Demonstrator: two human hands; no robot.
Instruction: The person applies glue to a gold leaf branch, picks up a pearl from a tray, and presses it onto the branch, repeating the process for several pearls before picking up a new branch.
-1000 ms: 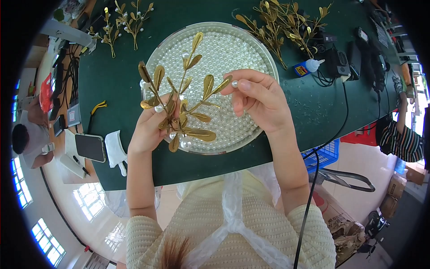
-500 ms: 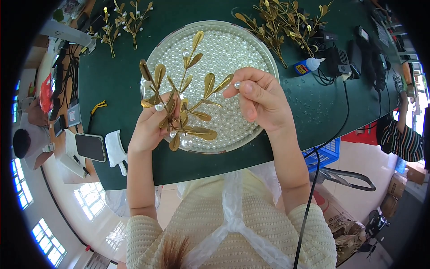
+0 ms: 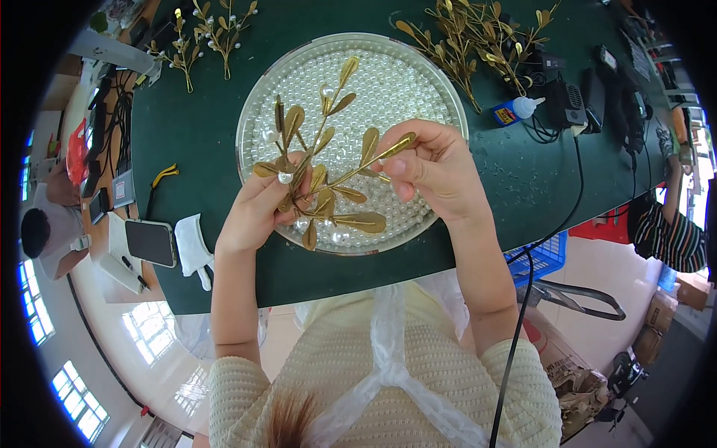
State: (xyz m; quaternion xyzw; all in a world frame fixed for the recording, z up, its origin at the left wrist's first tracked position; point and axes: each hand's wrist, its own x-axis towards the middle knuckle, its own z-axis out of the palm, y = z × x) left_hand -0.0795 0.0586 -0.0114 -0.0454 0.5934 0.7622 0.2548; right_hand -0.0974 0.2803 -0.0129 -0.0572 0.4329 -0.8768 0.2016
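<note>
Pearl beads (image 3: 396, 97) cover the round tray (image 3: 275, 72) — beneath 1 gold sprig (image 3: 326, 203).

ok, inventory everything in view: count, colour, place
Held sprig: 1, gold, over tray
Tray: 1, pale, on table
Pearls: uncountable, white, in tray
Left sprigs: 2, gold, far left
Right sprigs: several, gold, far right
Bottle: 1, blue-white, right of tray
Device: 1, black, right of bottle
Phone: 1, dark, left
Basket: 1, blue, below right
Table: 1, green, centre
People: 2+, pale and striped tops, opposite edges
Clutter: uncounted, mixed, edges
Left hand: 1, bare, gripping sprig
Right hand: 1, bare, at sprig
</note>
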